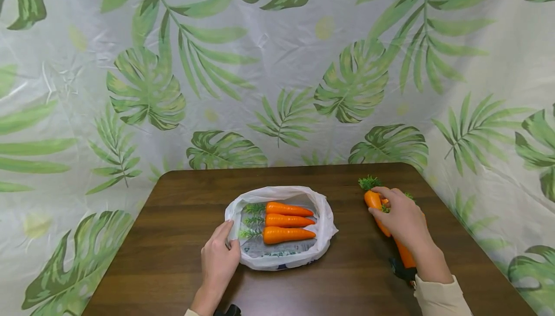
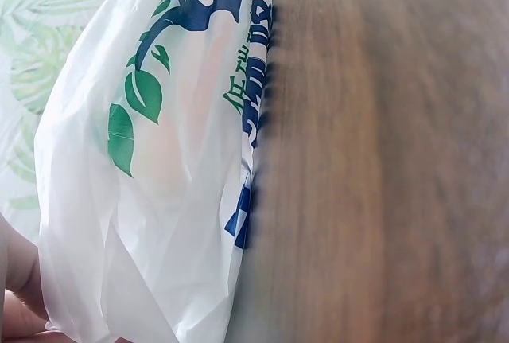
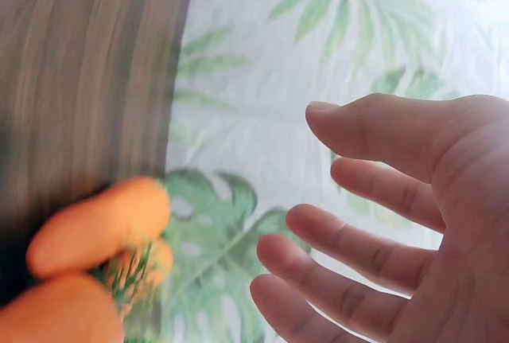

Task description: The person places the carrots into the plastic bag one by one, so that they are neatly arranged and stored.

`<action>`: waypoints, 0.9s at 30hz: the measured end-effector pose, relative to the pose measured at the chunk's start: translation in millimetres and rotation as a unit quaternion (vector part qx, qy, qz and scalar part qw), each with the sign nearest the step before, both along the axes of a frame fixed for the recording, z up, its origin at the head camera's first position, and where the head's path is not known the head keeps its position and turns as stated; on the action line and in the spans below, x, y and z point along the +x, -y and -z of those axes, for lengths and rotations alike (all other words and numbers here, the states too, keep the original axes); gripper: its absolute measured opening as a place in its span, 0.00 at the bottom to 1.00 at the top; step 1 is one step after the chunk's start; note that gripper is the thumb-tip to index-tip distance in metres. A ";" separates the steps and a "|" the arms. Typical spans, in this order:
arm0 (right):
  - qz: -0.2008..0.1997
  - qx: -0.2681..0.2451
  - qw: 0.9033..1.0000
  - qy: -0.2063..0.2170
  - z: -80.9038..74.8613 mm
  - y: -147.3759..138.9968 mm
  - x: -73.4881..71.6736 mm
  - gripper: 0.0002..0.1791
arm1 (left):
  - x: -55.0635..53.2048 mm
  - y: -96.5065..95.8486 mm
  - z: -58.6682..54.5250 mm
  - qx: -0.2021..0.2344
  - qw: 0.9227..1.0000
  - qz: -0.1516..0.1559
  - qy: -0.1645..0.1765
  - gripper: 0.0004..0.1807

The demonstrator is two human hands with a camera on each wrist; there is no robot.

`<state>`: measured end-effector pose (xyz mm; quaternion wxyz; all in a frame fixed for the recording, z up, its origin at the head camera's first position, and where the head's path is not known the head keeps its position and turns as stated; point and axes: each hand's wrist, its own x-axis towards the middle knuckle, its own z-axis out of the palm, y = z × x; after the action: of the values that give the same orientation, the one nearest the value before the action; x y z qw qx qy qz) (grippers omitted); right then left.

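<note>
Head view: the left hand pinches the left rim of a white plastic bag, thumb and fingers clamped on the thin film. The right hand is poised over loose carrots; the right wrist view shows its fingers spread, thumb well apart from them, nothing gripped.

Hazards, in this inspector's judgement: the loose carrots look smooth and tapered and lie close together, so a grip closed off-centre could let one slip or set its neighbours rolling. The table's right edge is near, on the far side of the right fingers from the bag, and a rolling carrot might reach it. A tug by the left fingers could fold the soft rim inward or drag the bag, upsetting the row inside.

Container: the bag's mouth stands wide, its walls low and slack. Contents: three carrots side by side, just right of the left fingers, leafy tops nearest them, tips towards the right hand.

Loose stock: beneath the right fingers and partly hidden by the palm; the count cannot be told. One leafy top shows just beyond the fingertips.

Underneath all is a wooden table; beyond both hands' reach hangs a leaf-patterned sheet.
</note>
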<state>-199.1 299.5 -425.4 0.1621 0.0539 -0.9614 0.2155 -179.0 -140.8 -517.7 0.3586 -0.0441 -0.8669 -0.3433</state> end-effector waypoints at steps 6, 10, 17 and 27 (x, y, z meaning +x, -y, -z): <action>0.024 -0.006 1.000 0.012 8.9 -26.0 2.7 0.31 | 0.9 1.2 -1.0 0.001 1.000 -0.004 0.008 0.26; 0.032 -0.013 0.999 0.014 15.3 -38.7 4.1 0.31 | 1.5 1.9 -1.0 0.000 1.000 -0.003 0.013 0.27; 0.056 -0.015 0.998 0.032 29.7 -61.8 5.6 0.37 | 1.7 1.6 0.1 -0.001 1.000 0.003 0.026 0.27; 0.073 -0.011 0.996 0.050 47.2 -88.9 0.7 0.36 | 0.4 0.6 0.2 -0.009 1.000 0.005 0.014 0.27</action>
<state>-198.4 388.4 -472.5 0.1297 -0.0295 -0.9674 0.2157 -178.6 -141.4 -517.9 0.3445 -0.0472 -0.8744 -0.3384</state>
